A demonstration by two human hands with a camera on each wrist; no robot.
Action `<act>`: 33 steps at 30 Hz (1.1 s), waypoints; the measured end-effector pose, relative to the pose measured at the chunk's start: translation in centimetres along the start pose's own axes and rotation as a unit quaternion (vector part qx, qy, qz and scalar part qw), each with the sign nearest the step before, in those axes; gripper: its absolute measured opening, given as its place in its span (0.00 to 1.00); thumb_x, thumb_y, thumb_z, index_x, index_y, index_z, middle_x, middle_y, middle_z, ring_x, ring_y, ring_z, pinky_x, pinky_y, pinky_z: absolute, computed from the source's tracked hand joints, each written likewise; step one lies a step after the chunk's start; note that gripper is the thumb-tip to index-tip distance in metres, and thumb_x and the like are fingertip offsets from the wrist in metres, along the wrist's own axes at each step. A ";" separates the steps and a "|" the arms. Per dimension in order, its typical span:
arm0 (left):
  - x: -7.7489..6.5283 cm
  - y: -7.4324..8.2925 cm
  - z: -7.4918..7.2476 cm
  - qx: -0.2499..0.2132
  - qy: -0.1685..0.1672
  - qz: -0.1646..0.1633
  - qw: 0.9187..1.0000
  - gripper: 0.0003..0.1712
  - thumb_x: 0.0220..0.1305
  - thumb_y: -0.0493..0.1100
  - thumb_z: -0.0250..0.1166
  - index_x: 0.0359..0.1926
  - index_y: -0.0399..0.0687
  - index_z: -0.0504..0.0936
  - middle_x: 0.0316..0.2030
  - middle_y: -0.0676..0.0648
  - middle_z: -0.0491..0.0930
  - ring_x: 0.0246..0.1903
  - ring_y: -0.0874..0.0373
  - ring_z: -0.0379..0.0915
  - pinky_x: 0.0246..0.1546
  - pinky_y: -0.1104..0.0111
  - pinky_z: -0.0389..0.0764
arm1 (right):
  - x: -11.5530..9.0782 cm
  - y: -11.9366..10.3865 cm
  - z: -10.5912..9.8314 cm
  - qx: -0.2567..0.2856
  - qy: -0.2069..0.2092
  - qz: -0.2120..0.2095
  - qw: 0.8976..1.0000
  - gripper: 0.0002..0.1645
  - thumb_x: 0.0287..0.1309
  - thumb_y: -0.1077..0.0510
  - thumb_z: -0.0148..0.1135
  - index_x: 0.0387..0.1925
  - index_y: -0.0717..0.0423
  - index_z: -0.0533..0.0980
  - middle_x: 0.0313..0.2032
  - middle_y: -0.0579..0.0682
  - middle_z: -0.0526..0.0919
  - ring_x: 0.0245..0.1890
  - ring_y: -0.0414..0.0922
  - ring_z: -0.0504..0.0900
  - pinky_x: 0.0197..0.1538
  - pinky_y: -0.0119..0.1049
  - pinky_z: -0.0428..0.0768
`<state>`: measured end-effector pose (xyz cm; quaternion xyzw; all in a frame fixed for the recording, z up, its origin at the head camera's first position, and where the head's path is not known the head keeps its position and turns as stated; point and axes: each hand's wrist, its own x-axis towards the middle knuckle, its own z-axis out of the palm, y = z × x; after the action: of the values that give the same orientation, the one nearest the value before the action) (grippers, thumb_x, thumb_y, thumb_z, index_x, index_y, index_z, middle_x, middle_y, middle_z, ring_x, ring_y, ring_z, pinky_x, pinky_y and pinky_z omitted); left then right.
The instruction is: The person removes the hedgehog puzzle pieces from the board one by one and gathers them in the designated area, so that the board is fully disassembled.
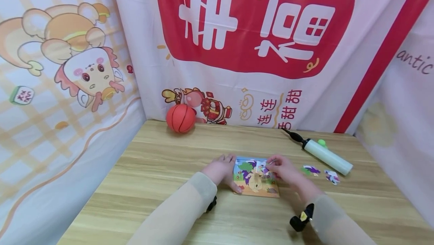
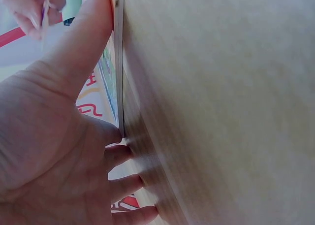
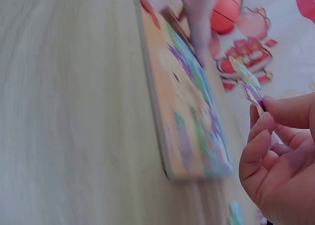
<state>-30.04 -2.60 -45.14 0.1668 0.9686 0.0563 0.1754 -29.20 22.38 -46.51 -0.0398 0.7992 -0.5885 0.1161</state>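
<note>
A jigsaw puzzle board (image 1: 249, 190) with a cartoon picture lies flat on the wooden table. At its left side my left hand (image 1: 222, 171) steadies it, the thumb along the front part and the fingers stretched toward the far corner. In the left wrist view those fingers (image 2: 125, 188) reach down to the tabletop beside the board's edge. My right hand (image 1: 283, 167) is above the board's far right part. Between thumb and forefinger it pinches a small puzzle piece (image 3: 250, 82), green and purple, held clear of the board.
Two loose puzzle pieces, one purple and green (image 1: 311, 170) and one purple and white (image 1: 332, 177), lie right of the board. Behind them are a hand pump (image 1: 327, 156) and a small green ball (image 1: 321, 143). A red toy basketball (image 1: 181, 118) sits by the back curtain.
</note>
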 end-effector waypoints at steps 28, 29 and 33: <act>0.2 -0.1 0.1 0.005 -0.001 0.003 1.000 0.79 0.31 0.79 0.72 0.78 0.46 0.48 0.77 0.45 0.47 0.74 0.43 0.42 0.72 0.55 0.50 | -4.4 4.4 -7.6 -0.175 0.030 0.073 0.981 0.06 0.64 0.61 0.63 0.42 0.60 0.78 0.29 0.52 0.77 0.24 0.47 0.74 0.25 0.36 0.74; 0.2 -0.1 0.1 0.005 -0.001 0.003 1.000 0.79 0.31 0.79 0.72 0.78 0.46 0.48 0.77 0.45 0.47 0.74 0.43 0.42 0.72 0.55 0.50 | -4.4 4.4 -7.5 -0.176 0.033 0.076 0.981 0.06 0.64 0.61 0.63 0.41 0.59 0.78 0.29 0.52 0.77 0.24 0.47 0.74 0.25 0.36 0.74; 0.2 -0.1 0.1 0.003 -0.002 0.003 1.000 0.79 0.31 0.79 0.72 0.78 0.46 0.48 0.77 0.45 0.47 0.74 0.43 0.42 0.72 0.55 0.50 | -4.2 4.5 -7.2 -0.193 0.039 0.077 0.977 0.04 0.64 0.62 0.63 0.40 0.58 0.79 0.29 0.52 0.78 0.24 0.47 0.74 0.26 0.37 0.74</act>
<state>-30.23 -2.57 -45.32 0.1699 0.9680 0.0537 0.1765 -26.47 31.31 -48.16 0.0231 0.9023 -0.4134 0.1203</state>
